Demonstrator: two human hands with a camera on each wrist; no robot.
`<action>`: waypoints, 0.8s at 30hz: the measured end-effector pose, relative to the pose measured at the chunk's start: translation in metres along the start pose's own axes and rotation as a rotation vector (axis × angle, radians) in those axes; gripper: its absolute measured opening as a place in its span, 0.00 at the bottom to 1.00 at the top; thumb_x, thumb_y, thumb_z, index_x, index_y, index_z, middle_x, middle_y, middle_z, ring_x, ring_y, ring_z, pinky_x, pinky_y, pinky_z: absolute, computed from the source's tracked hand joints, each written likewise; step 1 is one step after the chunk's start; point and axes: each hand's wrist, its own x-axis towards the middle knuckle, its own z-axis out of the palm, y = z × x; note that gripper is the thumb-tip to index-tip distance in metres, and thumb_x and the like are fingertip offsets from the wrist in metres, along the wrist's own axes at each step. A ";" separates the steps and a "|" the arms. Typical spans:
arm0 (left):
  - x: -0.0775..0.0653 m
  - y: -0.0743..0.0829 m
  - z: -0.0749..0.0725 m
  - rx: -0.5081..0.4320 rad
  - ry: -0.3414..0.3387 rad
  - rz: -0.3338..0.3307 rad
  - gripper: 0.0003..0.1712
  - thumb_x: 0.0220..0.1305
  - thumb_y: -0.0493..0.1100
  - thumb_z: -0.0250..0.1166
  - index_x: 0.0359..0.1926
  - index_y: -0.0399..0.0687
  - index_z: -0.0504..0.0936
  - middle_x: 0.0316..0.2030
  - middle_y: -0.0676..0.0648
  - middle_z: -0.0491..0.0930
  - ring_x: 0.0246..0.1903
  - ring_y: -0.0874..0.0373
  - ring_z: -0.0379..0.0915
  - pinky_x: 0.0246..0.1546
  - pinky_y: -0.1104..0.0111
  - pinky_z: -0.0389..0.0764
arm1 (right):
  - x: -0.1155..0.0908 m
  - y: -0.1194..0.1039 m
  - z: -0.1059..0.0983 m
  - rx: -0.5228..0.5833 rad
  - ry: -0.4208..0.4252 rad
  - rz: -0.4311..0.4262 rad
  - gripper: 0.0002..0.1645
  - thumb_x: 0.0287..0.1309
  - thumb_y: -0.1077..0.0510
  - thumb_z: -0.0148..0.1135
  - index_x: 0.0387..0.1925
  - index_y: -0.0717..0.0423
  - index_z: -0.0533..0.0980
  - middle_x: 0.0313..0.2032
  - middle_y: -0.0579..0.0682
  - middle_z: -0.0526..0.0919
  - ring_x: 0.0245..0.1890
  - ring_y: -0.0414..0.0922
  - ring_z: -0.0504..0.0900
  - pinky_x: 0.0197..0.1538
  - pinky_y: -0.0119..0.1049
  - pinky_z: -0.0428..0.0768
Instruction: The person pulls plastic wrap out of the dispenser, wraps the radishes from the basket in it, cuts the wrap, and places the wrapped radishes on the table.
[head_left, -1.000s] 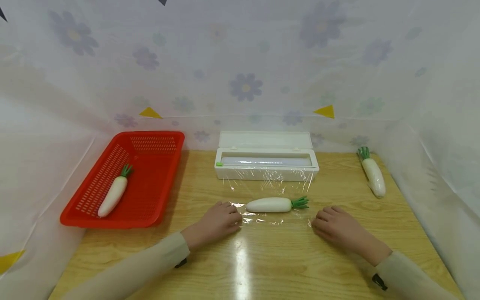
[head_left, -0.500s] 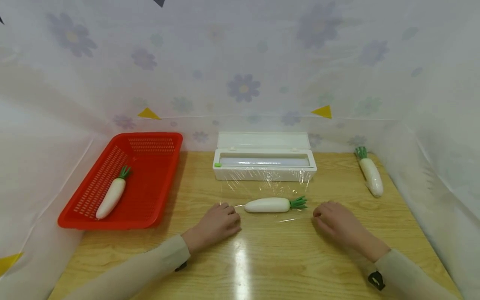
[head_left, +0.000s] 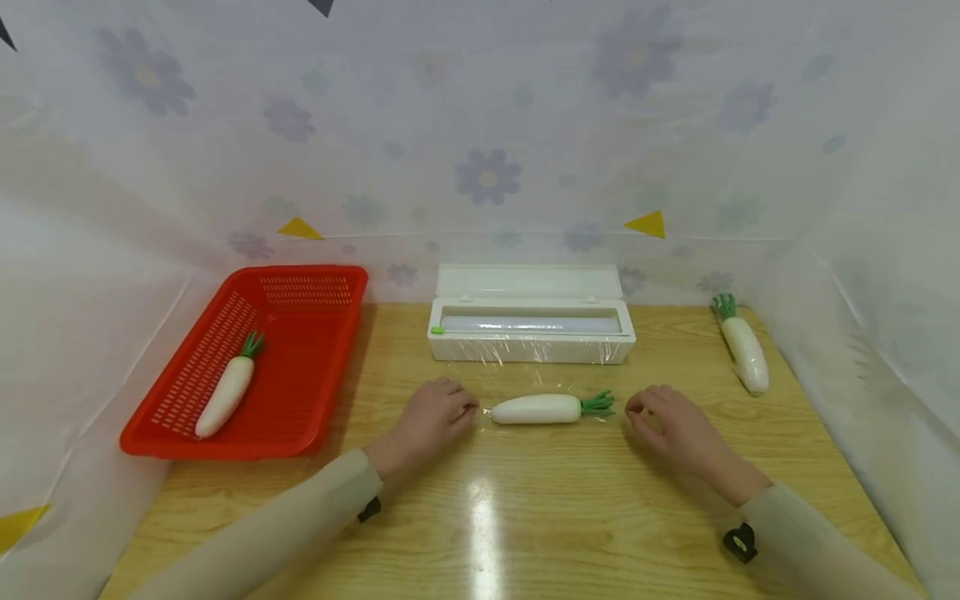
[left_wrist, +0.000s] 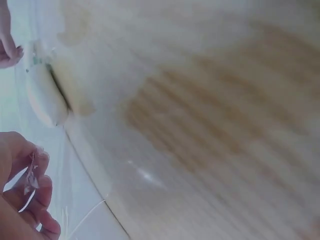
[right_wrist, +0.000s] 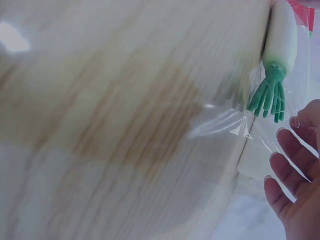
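A white radish (head_left: 536, 409) with green leaf stalks lies across the table on clear cling film (right_wrist: 215, 122) drawn from the white dispenser (head_left: 531, 348). My left hand (head_left: 429, 418) is just off the radish's tip, and in the left wrist view it pinches a crumpled bit of film between thumb and fingers. Beside the leaf end, my right hand (head_left: 681, 432) pinches the film with thumb and forefinger. The other fingers of that hand (right_wrist: 300, 165) are spread. Both hands are apart from the radish. The film is see-through, so its exact edges are hard to make out.
A red basket (head_left: 300, 358) at the left holds another radish (head_left: 227, 396). At the back right lies a radish that looks film-wrapped (head_left: 746, 354). The dispenser's lid (head_left: 528, 281) stands up behind the film roll (head_left: 528, 324). Flowered white sheeting (head_left: 390, 192) surrounds the table.
Both hands have moved a little away from the body, level with the radish. The film's near edge has come up with them toward the radish, which stays in place.
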 end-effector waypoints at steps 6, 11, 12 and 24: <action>0.012 -0.003 0.002 -0.094 -0.027 -0.123 0.06 0.72 0.40 0.67 0.44 0.47 0.90 0.40 0.50 0.87 0.42 0.53 0.80 0.48 0.58 0.80 | 0.006 0.002 0.002 0.056 -0.068 0.174 0.06 0.63 0.66 0.70 0.38 0.53 0.83 0.36 0.44 0.85 0.37 0.44 0.82 0.40 0.44 0.83; 0.015 -0.008 0.012 -0.152 -0.023 -0.186 0.05 0.70 0.39 0.69 0.43 0.45 0.90 0.38 0.49 0.86 0.41 0.54 0.78 0.46 0.59 0.80 | 0.009 0.006 0.008 0.109 -0.087 0.276 0.03 0.69 0.61 0.67 0.37 0.56 0.83 0.35 0.45 0.85 0.36 0.43 0.80 0.39 0.43 0.81; 0.015 -0.009 0.014 -0.150 -0.029 -0.195 0.05 0.69 0.40 0.69 0.43 0.45 0.89 0.38 0.49 0.86 0.41 0.54 0.78 0.46 0.59 0.80 | 0.009 0.007 0.009 0.120 -0.088 0.287 0.04 0.69 0.61 0.67 0.37 0.57 0.83 0.34 0.45 0.85 0.36 0.43 0.80 0.39 0.42 0.81; 0.014 0.000 0.022 -0.019 0.045 -0.216 0.13 0.72 0.41 0.63 0.54 0.47 0.86 0.50 0.45 0.83 0.52 0.47 0.73 0.52 0.53 0.73 | 0.009 0.012 0.013 0.157 -0.142 0.337 0.03 0.69 0.63 0.66 0.38 0.54 0.84 0.36 0.46 0.85 0.36 0.43 0.81 0.41 0.43 0.80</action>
